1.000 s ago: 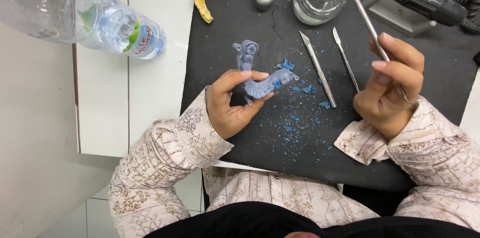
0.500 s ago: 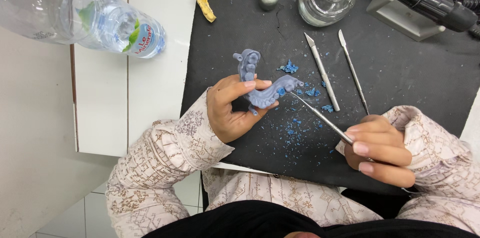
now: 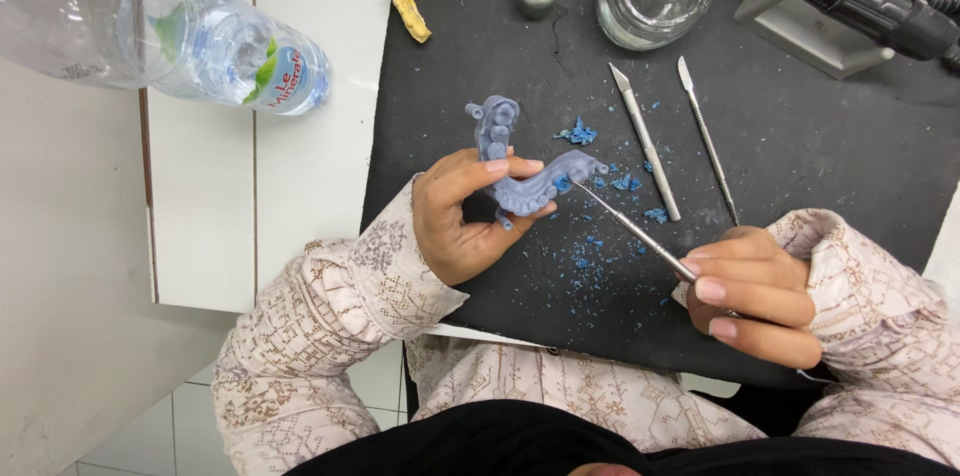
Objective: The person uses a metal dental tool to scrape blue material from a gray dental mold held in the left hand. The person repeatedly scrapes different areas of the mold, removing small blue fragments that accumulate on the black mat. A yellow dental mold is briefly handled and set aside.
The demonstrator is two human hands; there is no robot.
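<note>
While I brace the dental model (image 3: 520, 181) above the mat (image 3: 800, 156), left hand (image 3: 462, 221) pinching it | right hand (image 3: 755, 291) gripping a carver (image 3: 630, 228), tip on the model, scraping | blue shavings (image 3: 600, 236) beneath.

L hand (image 3: 460, 221) grips blue-grey dental model (image 3: 520, 171); R hand (image 3: 755, 291) w/ metal tool (image 3: 630, 228).

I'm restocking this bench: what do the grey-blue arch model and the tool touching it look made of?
The arch model, held in the left hand, looks like matte resin or plastic: uniform grey-blue, no gloss. The tool, in the right hand, looks like polished steel: thin, silvery, reflective. The blue crumbs look like wax, probably.
</note>
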